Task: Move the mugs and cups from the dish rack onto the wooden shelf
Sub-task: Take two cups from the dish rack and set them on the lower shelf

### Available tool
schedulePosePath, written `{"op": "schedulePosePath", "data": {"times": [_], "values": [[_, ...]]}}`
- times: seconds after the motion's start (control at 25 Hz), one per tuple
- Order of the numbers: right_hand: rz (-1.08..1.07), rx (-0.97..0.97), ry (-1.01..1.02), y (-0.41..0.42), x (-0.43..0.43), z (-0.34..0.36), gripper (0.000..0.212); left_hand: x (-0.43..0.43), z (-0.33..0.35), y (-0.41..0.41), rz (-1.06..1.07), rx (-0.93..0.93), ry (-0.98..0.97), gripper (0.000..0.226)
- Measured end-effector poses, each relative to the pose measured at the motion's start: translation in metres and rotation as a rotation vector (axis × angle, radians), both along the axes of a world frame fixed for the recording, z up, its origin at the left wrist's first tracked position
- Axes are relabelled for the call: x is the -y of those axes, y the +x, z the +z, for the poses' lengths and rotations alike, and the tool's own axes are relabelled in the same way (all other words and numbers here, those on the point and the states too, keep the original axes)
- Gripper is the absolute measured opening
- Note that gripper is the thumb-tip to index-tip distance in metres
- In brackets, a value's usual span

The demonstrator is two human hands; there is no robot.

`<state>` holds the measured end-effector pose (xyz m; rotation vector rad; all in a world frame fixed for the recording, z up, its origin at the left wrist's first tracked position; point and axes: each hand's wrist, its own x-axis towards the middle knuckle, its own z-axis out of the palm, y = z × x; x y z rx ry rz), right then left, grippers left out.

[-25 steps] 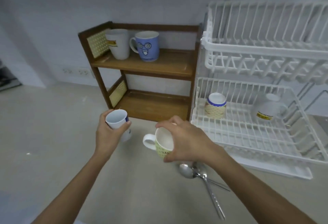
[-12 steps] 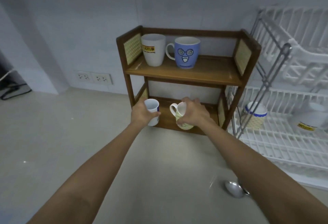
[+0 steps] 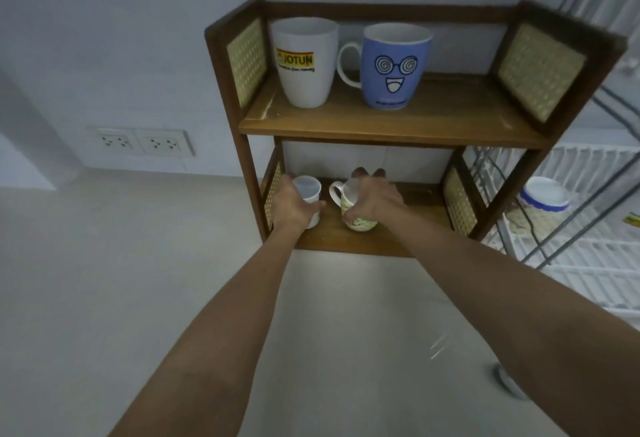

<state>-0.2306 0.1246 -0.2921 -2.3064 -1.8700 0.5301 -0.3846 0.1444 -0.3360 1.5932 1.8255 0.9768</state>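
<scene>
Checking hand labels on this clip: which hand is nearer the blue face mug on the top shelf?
Right. The right hand grips the green-patterned mug on the lower shelf, almost directly below the blue face mug. The left hand holds the small white cup further left.

**Around the edges of the counter**

A pale countertop fills the lower half of the frame, meeting a plain light wall across the upper left. On that wall, at middle left, sits a white double power socket, its two outlets side by side just above the counter line. At the lower right, a blurred metal spoon lies on the counter, partly cut off from view.
</scene>
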Motion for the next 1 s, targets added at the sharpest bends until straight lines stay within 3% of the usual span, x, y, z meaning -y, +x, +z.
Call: {"op": "schedulePosePath", "data": {"times": [0.32, 0.56, 0.76, 1.0], "values": [[-0.038, 0.006, 0.028, 0.001, -0.003, -0.029, 0.089, -0.016, -0.018, -0.004, -0.021, 0.013, -0.057, 0.081], [0.019, 0.07, -0.093, 0.004, 0.005, -0.017, 0.097, 0.0, -0.008, 0.003, -0.075, -0.171, -0.01, 0.078], [0.083, 0.0, 0.219, 0.02, 0.087, 0.007, 0.077, 0.055, 0.022, 0.009, -0.254, -0.337, 0.3, 0.051], [0.092, -0.101, 0.565, 0.087, 0.229, 0.023, 0.045, 0.169, 0.035, 0.075, -0.802, -0.311, 0.564, 0.03]]}}
